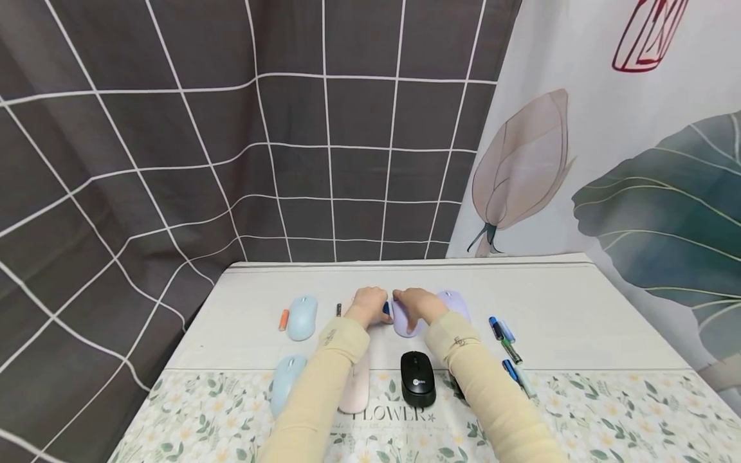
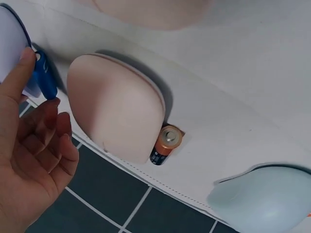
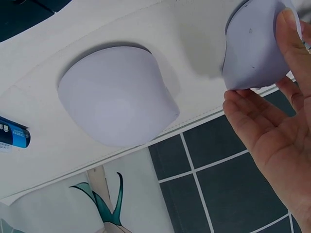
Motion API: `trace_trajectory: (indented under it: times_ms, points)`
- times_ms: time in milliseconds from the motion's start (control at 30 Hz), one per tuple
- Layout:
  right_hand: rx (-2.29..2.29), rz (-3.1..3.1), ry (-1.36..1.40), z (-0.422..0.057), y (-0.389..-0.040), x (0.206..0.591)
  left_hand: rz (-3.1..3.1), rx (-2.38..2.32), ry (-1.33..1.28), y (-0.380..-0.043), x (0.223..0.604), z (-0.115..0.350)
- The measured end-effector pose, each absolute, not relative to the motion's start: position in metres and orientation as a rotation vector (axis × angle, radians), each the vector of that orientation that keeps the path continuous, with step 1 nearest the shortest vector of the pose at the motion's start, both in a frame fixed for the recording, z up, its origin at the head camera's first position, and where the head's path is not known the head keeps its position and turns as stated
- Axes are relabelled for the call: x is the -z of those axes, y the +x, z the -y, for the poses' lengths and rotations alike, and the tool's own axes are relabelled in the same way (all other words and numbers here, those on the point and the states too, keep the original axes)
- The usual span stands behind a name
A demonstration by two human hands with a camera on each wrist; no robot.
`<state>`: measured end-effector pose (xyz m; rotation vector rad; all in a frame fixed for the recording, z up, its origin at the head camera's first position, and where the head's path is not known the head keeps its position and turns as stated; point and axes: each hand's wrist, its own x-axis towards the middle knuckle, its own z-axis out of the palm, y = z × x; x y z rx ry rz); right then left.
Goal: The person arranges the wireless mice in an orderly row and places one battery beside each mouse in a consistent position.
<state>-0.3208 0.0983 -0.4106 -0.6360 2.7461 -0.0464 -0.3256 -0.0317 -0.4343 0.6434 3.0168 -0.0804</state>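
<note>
At the far part of the table, my left hand pinches a blue battery between thumb and fingertip, one at each end. Right beside it, my right hand grips a lilac mouse, thumb on one side and fingers on the other. The blue battery stands close by this mouse's left side. A pink mouse sits near my left hand, mostly hidden by it in the head view. Against that mouse is a copper-and-black battery. A second lilac mouse lies to the right of my right hand.
Two light-blue mice are at the left, an orange battery beside the far one. Nearer me lie another pink mouse and a black mouse. Several batteries lie right of my right forearm. A dark grid curtain hangs behind the table.
</note>
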Motion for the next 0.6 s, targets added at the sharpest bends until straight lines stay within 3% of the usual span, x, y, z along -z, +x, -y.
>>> trace_trajectory:
  times_ms: [267,600]
  points:
    - [0.028,-2.751,-0.638,-0.097,-0.321,0.412,-3.013,-0.040,0.643,-0.326,0.437,0.031]
    - [0.116,-2.775,-0.679,-0.102,-0.318,0.413,-2.911,-0.526,0.292,-0.316,0.424,0.017]
